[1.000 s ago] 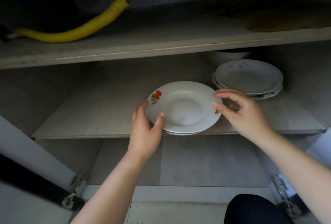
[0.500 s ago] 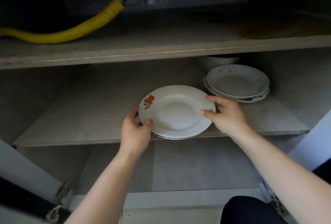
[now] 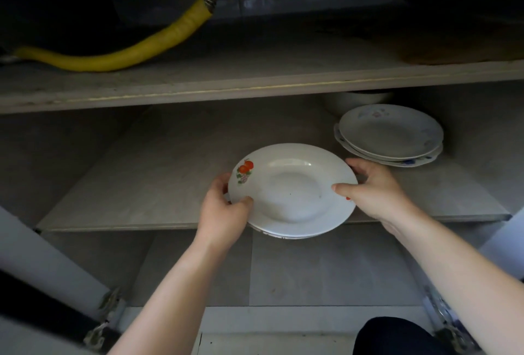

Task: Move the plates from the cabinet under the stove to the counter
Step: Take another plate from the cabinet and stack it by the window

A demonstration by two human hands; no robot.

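A small stack of white plates (image 3: 295, 187), the top one with a red fruit print, juts over the front edge of the middle cabinet shelf (image 3: 141, 201). My left hand (image 3: 224, 210) grips the stack's left rim, thumb on top. My right hand (image 3: 371, 187) grips the right rim the same way. A second stack of white plates (image 3: 391, 133) with faint floral prints rests further back on the right of the same shelf, untouched.
A white bowl (image 3: 354, 101) sits behind the second stack, half hidden by the upper shelf (image 3: 255, 85). A yellow gas hose (image 3: 136, 48) lies on that upper shelf. Open cabinet doors with hinges flank me at left (image 3: 42, 264) and right (image 3: 507, 238). My dark-clad knee (image 3: 397, 337) is at the bottom.
Both hands have closed tighter on the fruit-print stack and drawn it forward, so it now overhangs the shelf's front edge. The far stack has not moved.
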